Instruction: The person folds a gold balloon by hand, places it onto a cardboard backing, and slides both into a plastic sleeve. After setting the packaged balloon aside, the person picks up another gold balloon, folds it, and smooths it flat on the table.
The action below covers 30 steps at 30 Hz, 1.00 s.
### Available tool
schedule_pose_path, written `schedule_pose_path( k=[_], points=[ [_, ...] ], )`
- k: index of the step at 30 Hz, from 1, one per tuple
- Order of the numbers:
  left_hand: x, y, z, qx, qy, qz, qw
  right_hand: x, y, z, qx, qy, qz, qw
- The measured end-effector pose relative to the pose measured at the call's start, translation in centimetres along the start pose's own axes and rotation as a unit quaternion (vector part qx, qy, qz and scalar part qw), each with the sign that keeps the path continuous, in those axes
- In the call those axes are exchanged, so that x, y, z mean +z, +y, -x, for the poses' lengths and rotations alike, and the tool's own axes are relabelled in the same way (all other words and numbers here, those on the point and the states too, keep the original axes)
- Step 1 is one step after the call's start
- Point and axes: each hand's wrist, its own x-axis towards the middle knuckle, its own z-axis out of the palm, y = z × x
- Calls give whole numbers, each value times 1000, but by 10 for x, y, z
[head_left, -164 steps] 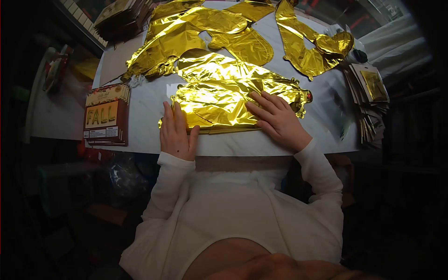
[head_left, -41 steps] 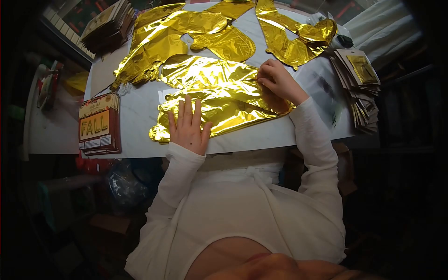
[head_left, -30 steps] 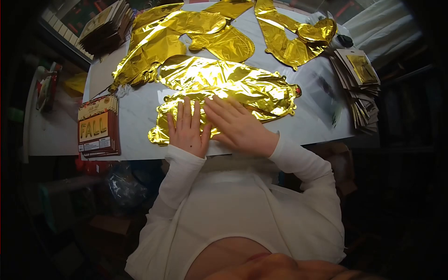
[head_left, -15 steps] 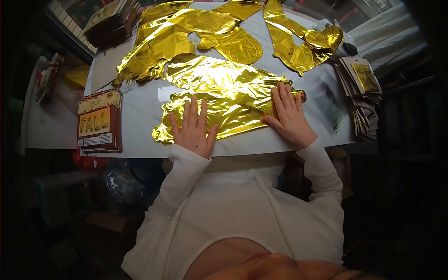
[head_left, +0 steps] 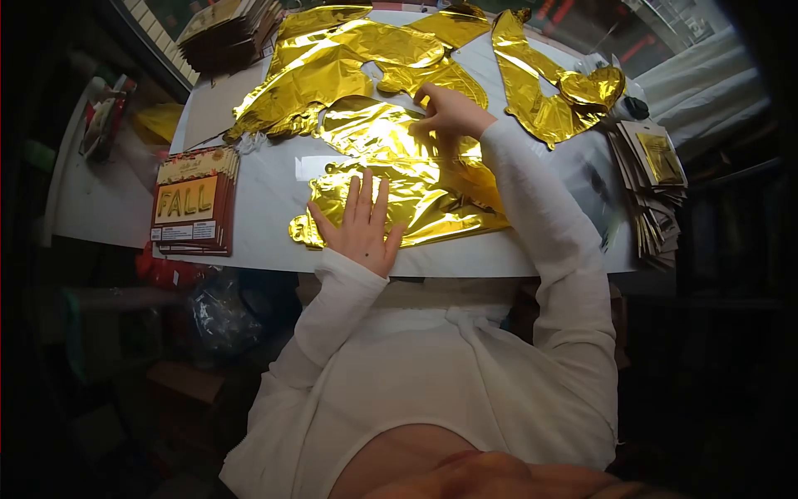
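Observation:
My left hand [head_left: 364, 235] lies flat with spread fingers on a flattened gold foil balloon [head_left: 428, 229] near the table's front edge. Another gold foil piece [head_left: 353, 133] overlaps it on the far side. Over that piece reaches my right hand [head_left: 455, 112], its thumb and forefinger apart and the other fingers curled out of sight. Between thumb and forefinger I see nothing held. Just beyond the right fingertips is a rounded foil balloon [head_left: 457, 79]. The right sleeve hides part of the near foil's right end.
On the left stands a stack of packs printed FALL [head_left: 184, 204]. More cardboard packs [head_left: 224, 33] are piled at the back left. Card packs with gold foil [head_left: 652, 166] stand at the right edge. An angular gold balloon [head_left: 528, 91] lies at the back right.
My right hand has left the near foil's right end and moved up and left toward the far foil. The left hand stays flat on the near balloon. The whole view has shifted slightly.

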Motion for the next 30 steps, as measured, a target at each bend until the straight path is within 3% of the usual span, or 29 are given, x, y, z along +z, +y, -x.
schedule_pose_path(
  k=[2, 5, 7, 8, 10, 16, 19, 23, 25, 26, 28, 30],
  points=[
    [-2, 1, -1, -1, -2, 1, 1000, 4, 5, -3, -6, 19, -37, 999],
    [-4, 1, -1, -2, -7, -1, 1000, -1, 5, -5, -2, -43, -88, 995],
    [-5, 1, -1, -2, -9, -1, 1000, -7, -9, 12, -90, 14, -44, 995],
    [-4, 1, -1, -1, -6, 1, 1000, -3, -12, 21, -89, 13, -43, 995],
    [-3, 1, -1, -1, -3, 5, 1000, 3, -14, 34, -155, 139, 33, 977],
    [-2, 0, -1, 9, 4, -6, 1000, 13, 8, 13, -56, 131, 56, 988],
    [-3, -1, -1, 12, 16, -1, 1000, 6, 8, 2, 27, 4, 8, 1000],
    [-2, -1, 0, 15, 26, 12, 999, 3, -3, 8, 60, -17, 46, 997],
    [-2, 0, 0, 16, 28, 13, 999, 5, -8, 26, -79, 106, 73, 988],
    [-3, 0, 0, 13, 20, 15, 1000, 5, -12, 36, -78, 106, 73, 989],
    [-5, 0, 0, 10, 10, 19, 1000, 3, -20, 60, -195, 159, 58, 966],
    [-7, 1, -1, 11, 9, 17, 1000, 2, -33, 90, -231, 193, 59, 952]
  ],
)
